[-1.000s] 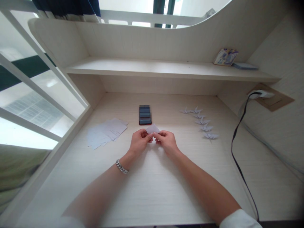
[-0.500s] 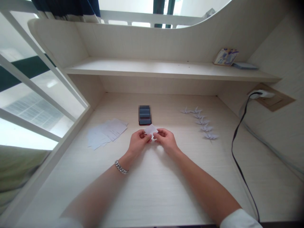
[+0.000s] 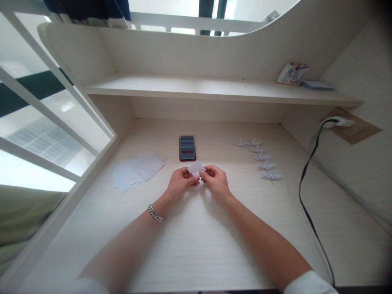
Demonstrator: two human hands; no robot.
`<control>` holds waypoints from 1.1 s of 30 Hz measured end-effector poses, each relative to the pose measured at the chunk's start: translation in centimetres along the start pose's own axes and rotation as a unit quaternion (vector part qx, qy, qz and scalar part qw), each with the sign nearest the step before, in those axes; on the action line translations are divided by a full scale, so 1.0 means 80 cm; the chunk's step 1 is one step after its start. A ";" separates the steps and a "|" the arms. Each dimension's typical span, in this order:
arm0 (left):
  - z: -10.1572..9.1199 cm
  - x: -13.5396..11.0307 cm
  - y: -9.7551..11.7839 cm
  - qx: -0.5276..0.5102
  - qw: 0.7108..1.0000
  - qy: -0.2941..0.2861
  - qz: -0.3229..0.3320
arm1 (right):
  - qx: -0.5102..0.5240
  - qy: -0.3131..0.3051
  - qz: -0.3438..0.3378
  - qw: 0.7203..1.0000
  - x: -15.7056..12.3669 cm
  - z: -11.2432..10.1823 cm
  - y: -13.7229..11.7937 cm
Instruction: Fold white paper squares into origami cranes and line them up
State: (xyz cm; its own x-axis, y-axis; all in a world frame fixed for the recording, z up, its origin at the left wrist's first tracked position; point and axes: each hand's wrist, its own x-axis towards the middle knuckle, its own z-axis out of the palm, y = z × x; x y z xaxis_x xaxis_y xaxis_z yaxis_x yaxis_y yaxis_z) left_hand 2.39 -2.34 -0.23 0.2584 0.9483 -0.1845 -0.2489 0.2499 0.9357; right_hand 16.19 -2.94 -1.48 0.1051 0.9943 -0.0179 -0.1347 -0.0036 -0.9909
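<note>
Pale desk (image 3: 196, 245), paper (image 3: 196, 167) between fingertips (image 3: 195, 178) of left hand (image 3: 179, 182), right hand (image 3: 218, 180)

Paper square (image 3: 196, 168) matt; paper sheets (image 3: 137, 169) smooth, matt; bracelet (image 3: 156, 214) glossy metal; desk (image 3: 196, 249) wood-grained, matt.

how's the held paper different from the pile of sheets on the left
The held paper is in the left hand and right hand; the pile of sheets lies on the desk. The held paper is one small piece; the pile of sheets is several, overlapping. Both look pale.
</note>
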 end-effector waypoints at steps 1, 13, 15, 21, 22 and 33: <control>0.000 0.000 -0.001 -0.003 1.000 0.001 0.002 | 0.007 -0.002 -0.001 1.000 0.000 0.000 0.001; -0.002 0.005 -0.007 -0.005 0.998 0.054 0.014 | -0.012 -0.023 0.011 1.000 0.004 -0.005 -0.003; -0.004 0.005 -0.007 -0.013 0.999 0.050 0.015 | -0.027 -0.049 0.026 0.998 0.003 -0.004 -0.002; -0.005 0.005 -0.009 -0.008 0.999 0.045 0.005 | -0.076 -0.064 0.035 0.994 0.002 -0.003 0.002; -0.005 0.005 -0.008 -0.008 0.999 0.050 0.004 | -0.077 -0.066 0.036 0.994 0.002 -0.003 0.002; -0.005 0.003 -0.006 -0.014 0.999 0.033 0.010 | -0.011 -0.042 0.033 0.999 0.003 -0.007 0.000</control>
State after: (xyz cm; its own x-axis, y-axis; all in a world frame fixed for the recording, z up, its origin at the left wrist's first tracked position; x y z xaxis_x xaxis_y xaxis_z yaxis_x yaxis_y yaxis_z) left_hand 2.19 -2.14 -0.87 0.1913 0.9636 -0.1870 -0.2789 0.2360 0.9309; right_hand 16.79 -2.73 -1.57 0.0135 0.9972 -0.0730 -0.1159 -0.0709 -0.9907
